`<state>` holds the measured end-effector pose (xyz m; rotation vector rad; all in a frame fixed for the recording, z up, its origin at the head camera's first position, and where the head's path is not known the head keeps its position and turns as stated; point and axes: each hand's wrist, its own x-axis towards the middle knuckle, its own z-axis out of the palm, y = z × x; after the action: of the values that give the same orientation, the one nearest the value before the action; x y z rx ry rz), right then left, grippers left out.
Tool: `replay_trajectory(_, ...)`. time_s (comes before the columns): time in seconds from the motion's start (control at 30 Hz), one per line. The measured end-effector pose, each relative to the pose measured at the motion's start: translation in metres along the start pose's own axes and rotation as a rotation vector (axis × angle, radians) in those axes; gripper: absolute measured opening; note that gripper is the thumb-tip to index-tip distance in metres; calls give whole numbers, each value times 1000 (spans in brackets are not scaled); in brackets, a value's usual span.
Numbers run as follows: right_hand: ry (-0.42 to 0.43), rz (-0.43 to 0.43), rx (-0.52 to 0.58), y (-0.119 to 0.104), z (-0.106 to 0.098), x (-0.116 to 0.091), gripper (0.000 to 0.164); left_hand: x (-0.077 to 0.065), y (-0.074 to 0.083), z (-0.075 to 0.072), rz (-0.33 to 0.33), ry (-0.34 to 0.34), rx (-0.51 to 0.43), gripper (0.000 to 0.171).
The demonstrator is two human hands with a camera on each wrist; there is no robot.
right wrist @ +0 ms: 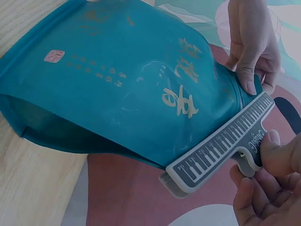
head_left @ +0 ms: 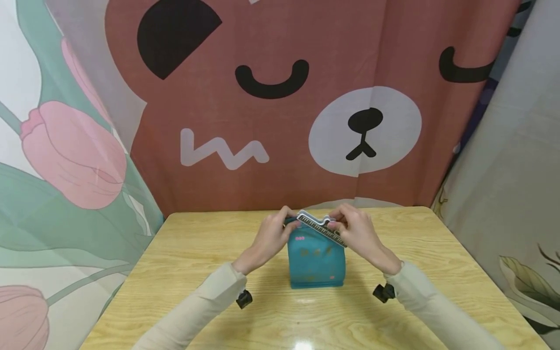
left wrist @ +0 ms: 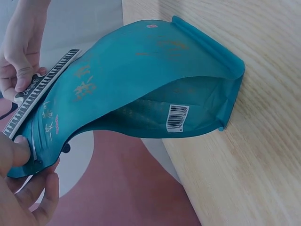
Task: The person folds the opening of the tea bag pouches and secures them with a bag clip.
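Observation:
A teal stand-up pouch [head_left: 317, 265] with gold lettering stands upright on the table, its flat base down. My left hand [head_left: 272, 234] pinches its top left corner between thumb and fingers. In my right hand [head_left: 362, 238] is a grey clip [right wrist: 221, 146] printed with piano keys, thumb and fingers gripping its handles. The clip slants across the pouch's top, upper end near the left thumb. At its lower end, the right wrist view shows its two plates apart. A barcode label [left wrist: 177, 118] shows on the pouch's folded side.
The light wooden table [head_left: 197, 262] ends at a curtain with a bear face [head_left: 262, 180] behind the pouch. Floral cloth [head_left: 74, 155] hangs on the left, and a pale curtain [head_left: 503, 194] on the right. Small black devices sit at both wrists.

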<state>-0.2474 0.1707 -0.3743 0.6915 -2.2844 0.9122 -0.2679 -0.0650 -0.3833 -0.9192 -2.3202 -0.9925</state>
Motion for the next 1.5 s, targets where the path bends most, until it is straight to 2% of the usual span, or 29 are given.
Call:
replay_trajectory(0.47,-7,-17,11,4,0,-4,14,-2,0,-2,-11,-8,-15,11)
replay_trajectory(0.8,99,-11,-24,0,6,-4,14,0,2,-1,2,-13,-21,10)
replay_trajectory(1.1,136,2,-22,-6,11,-2,19,-1,-1,-1,8,22,-12,8)
replay_trajectory(1.5,43,5,-25,-2,5,-1,14,-2,-2,0,12,24,-8,9)
